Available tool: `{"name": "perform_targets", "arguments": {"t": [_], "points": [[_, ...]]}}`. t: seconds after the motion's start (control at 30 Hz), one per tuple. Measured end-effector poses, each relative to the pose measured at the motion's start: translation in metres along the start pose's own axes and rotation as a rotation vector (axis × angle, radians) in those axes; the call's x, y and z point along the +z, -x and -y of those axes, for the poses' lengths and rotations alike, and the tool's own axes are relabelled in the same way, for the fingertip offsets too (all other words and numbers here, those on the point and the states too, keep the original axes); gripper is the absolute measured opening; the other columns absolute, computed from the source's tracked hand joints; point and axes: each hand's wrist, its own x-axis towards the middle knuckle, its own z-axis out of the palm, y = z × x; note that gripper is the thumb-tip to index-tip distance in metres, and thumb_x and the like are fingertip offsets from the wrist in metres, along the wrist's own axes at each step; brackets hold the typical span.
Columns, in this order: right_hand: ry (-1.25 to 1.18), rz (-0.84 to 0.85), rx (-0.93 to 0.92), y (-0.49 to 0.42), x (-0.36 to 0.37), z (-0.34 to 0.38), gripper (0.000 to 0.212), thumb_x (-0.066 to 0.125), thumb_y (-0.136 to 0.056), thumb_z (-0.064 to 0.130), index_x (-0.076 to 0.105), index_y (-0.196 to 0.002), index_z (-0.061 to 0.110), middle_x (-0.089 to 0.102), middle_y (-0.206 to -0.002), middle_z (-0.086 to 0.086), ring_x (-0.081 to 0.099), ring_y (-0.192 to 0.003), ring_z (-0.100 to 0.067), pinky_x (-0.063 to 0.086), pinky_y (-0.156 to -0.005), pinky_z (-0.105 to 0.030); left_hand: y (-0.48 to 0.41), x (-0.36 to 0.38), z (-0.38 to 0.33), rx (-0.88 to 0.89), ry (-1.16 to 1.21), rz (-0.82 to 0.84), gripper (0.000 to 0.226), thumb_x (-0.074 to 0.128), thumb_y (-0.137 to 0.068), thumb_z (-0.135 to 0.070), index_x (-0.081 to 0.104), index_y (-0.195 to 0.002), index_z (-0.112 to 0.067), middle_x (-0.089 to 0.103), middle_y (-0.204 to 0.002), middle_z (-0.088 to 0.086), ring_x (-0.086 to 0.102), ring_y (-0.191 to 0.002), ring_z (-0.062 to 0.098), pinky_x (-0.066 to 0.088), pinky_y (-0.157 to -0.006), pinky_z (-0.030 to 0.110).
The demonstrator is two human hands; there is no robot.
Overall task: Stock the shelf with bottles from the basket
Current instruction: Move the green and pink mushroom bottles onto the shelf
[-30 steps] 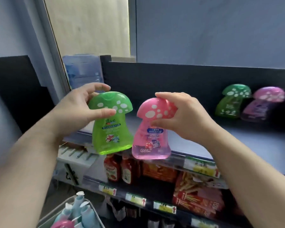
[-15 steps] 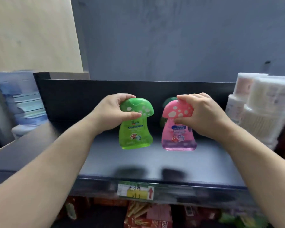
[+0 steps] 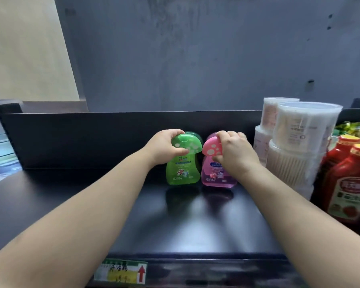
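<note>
A green mushroom-shaped bottle [image 3: 183, 167] stands upright on the black shelf [image 3: 175, 223], and my left hand [image 3: 164, 149] grips its spotted cap. Right beside it stands a pink mushroom-shaped bottle [image 3: 213, 173], whose cap my right hand [image 3: 233, 153] grips. Both bottles sit near the shelf's back wall, directly in front of two more mushroom bottles, a green one [image 3: 195, 135] and a purple one [image 3: 211, 135], of which only the caps peek out. The basket is out of view.
Stacked clear tubs of cotton swabs [image 3: 295, 146] stand right of the pink bottle. Red ketchup bottles [image 3: 349, 186] fill the far right. A price tag [image 3: 122, 274] hangs on the shelf's front edge. Stacked blue-tinted packs [image 3: 0, 142] lie at the far left.
Both hands have carried the two bottles further back over the shelf and lowered them; the bottles now stand on the shelf surface in front of the earlier pair.
</note>
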Motion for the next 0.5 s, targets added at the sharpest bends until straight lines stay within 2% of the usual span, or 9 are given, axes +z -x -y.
{"name": "perform_targets", "arguments": {"t": [0.13,0.23,0.33,0.4,0.5], "points": [[0.024,0.053,0.009,-0.006,0.01,-0.011,0.051,0.067,-0.083,0.025,0.045,-0.128,0.013,0.051,-0.128,-0.009,0.045,-0.116,-0.031,0.045,-0.093,-0.041,-0.012,0.012,0.009,-0.032,-0.034,0.077,0.06,0.076,-0.077,-0.02,0.052,-0.133,-0.018,0.06,-0.127,0.001,0.06,-0.079,0.003,0.046,-0.086,0.021],[0.101,0.091,-0.016,-0.009,0.011,-0.017,0.054,0.061,-0.085,0.017,0.04,-0.135,0.017,0.048,-0.132,-0.008,0.045,-0.118,-0.031,0.046,-0.088,-0.04,-0.017,0.017,0.012,-0.023,-0.108,0.101,0.063,0.072,-0.081,-0.021,0.046,-0.138,-0.017,0.051,-0.135,0.003,0.059,-0.099,0.011,0.042,-0.095,0.022],[0.104,0.127,-0.03,-0.012,0.009,-0.018,0.053,0.056,-0.087,0.014,0.04,-0.137,0.017,0.044,-0.132,-0.009,0.043,-0.119,-0.03,0.048,-0.085,-0.041,-0.022,0.02,0.012,-0.004,-0.317,0.131,0.069,0.07,-0.082,-0.027,0.038,-0.143,-0.024,0.038,-0.138,0.004,0.046,-0.121,0.022,0.036,-0.105,0.03],[0.121,0.117,-0.038,-0.013,0.008,-0.018,0.049,0.055,-0.086,0.012,0.043,-0.133,0.015,0.045,-0.129,-0.01,0.043,-0.116,-0.03,0.049,-0.084,-0.04,-0.023,0.023,0.01,-0.004,-0.396,0.125,0.072,0.071,-0.079,-0.029,0.037,-0.143,-0.027,0.036,-0.138,0.003,0.045,-0.121,0.025,0.04,-0.103,0.038],[0.133,0.098,-0.037,-0.016,0.011,-0.02,0.046,0.056,-0.085,0.011,0.045,-0.13,0.016,0.047,-0.125,-0.009,0.044,-0.113,-0.03,0.047,-0.077,-0.038,-0.024,0.027,0.011,0.027,-0.399,0.094,0.072,0.072,-0.078,-0.028,0.039,-0.142,-0.024,0.038,-0.135,0.003,0.046,-0.119,0.024,0.041,-0.102,0.039]]}}
